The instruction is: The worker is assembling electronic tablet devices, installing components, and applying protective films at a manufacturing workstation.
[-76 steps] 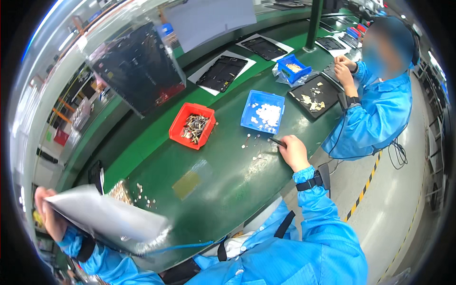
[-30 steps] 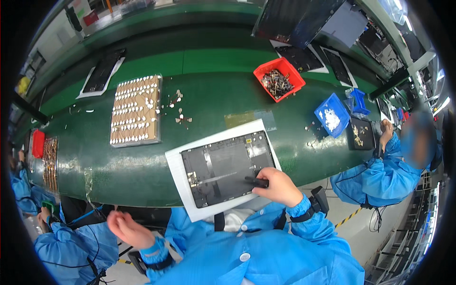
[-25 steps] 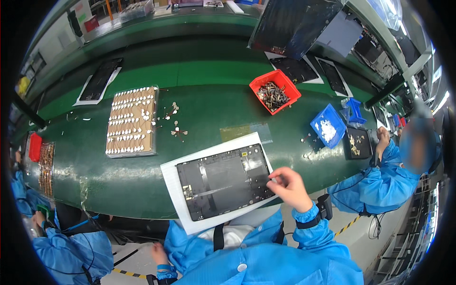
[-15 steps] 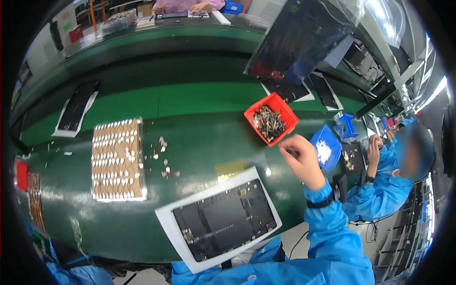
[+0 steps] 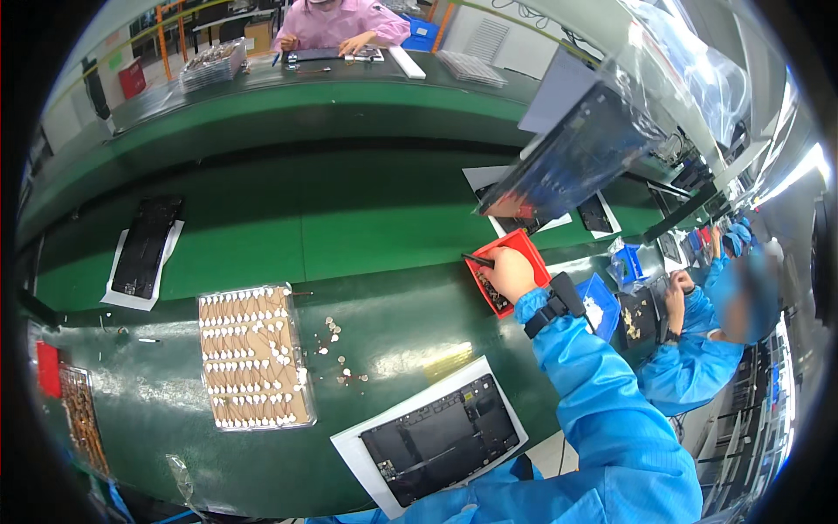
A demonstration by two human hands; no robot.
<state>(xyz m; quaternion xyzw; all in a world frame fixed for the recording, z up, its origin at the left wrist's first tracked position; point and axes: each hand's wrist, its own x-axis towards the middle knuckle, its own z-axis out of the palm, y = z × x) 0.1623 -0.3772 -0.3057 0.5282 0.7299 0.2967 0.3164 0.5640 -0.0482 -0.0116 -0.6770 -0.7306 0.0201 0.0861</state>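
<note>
My right hand [image 5: 511,274] is over the red bin [image 5: 539,262], its fingers closed round a slim black stick-like tool [image 5: 477,259] whose end sticks out to the left over the rim. Small metallic parts [image 5: 497,299] lie in the bin, partly hidden under the hand. My left hand is not in view. In front of me an opened black tablet-like device [image 5: 443,430] rests at a slant on a white sheet [image 5: 365,469]. Left of it stands a clear tray [image 5: 301,410] with rows of small white round parts on thin brown leads.
Loose round bits [image 5: 330,336] lie right of the tray. A blue bin [image 5: 611,316] with white pieces stands right of the red one. A bagged dark panel [image 5: 580,153] hangs above the far right. A co-worker in blue [image 5: 698,371] sits at right; another in pink [image 5: 336,28] sits across.
My right hand has moved left and down into the red bin's opening with the black tool. The view has shifted, so the tray and device appear lower and farther right.
</note>
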